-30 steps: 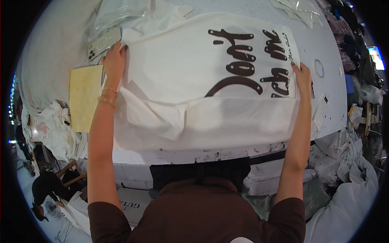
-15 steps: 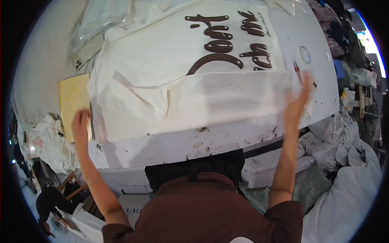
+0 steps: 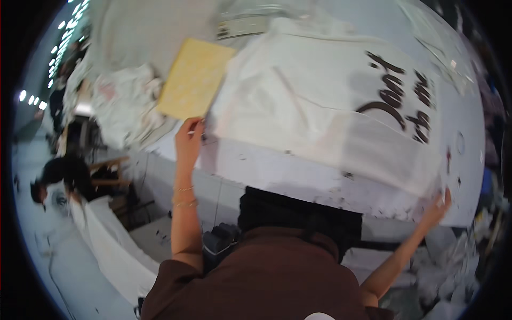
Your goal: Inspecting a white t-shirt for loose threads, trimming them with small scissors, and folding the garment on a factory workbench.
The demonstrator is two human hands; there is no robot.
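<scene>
A white garment [image 3: 325, 88] with dark brown lettering lies spread on the white table, its near part folded over some of the print. My left hand [image 3: 188, 141] is at the table's near edge, by the lower corner of a yellow booklet [image 3: 196, 77] and left of the garment. Its fingers are pinched together; what they hold, if anything, is too small to make out. By the garment's near right corner is my right hand [image 3: 437, 209], with thumb and fingers drawn together. Blur hides what is between them.
A phone [image 3: 242, 26] lies beyond the booklet. Red-handled snips [image 3: 449, 160] and a pale ring [image 3: 460, 143] rest on the table's right side. Crumpled white cloth [image 3: 125, 104] is at left. Farther left, a person in black [image 3: 66, 176] bends over near a wooden chair.
The view has swung left, so the table sits farther right. My right hand has come down from beside the snips to the garment's near right corner. My left hand stays near the booklet.
</scene>
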